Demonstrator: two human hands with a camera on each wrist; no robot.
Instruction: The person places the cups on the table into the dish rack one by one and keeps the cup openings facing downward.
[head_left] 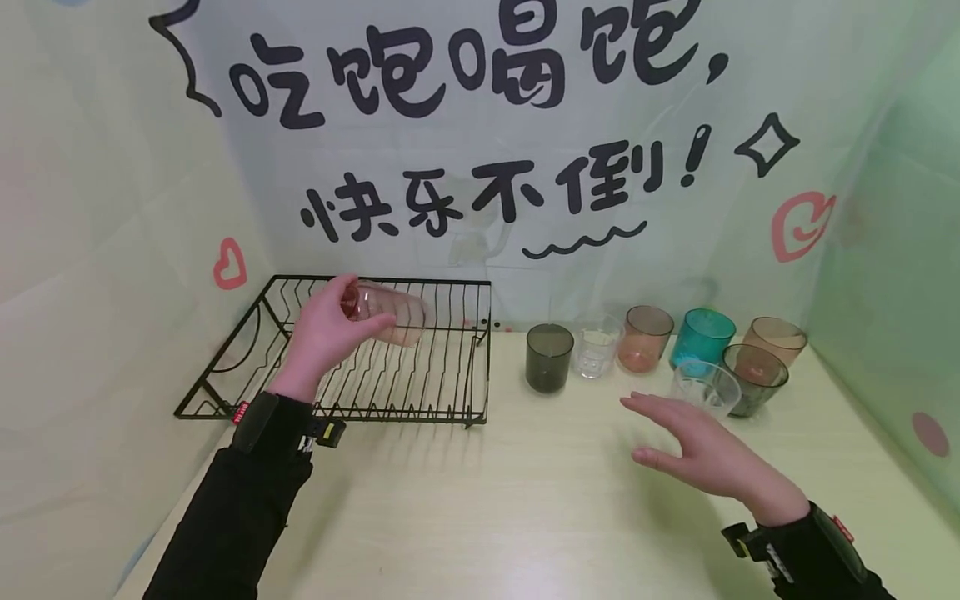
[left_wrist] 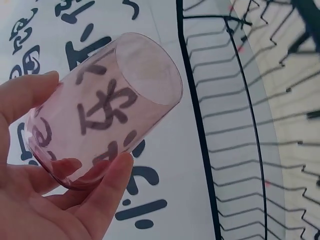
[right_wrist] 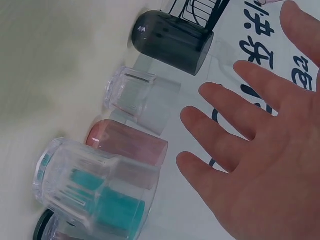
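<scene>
My left hand (head_left: 324, 335) grips a clear pink tumbler (head_left: 403, 315) near its base, thumb on one side and fingers on the other. The tumbler lies tilted on its side, its open rim (left_wrist: 150, 67) pointing away from the palm. In the head view it overlaps the black wire dish rack (head_left: 405, 414). My right hand (head_left: 697, 446) hovers over the table with its fingers spread and nothing in them. Nearest to it stands a clear ribbed cup (head_left: 703, 390), among several other cups along the back.
Left to right behind the right hand stand a dark grey cup (head_left: 549, 360), a clear cup (head_left: 597, 350), an orange-brown cup (head_left: 643, 340), a teal cup (head_left: 701, 337), an amber cup (head_left: 780, 335) and a smoky brown cup (head_left: 759, 379). A printed cloth (head_left: 465, 250) hangs behind.
</scene>
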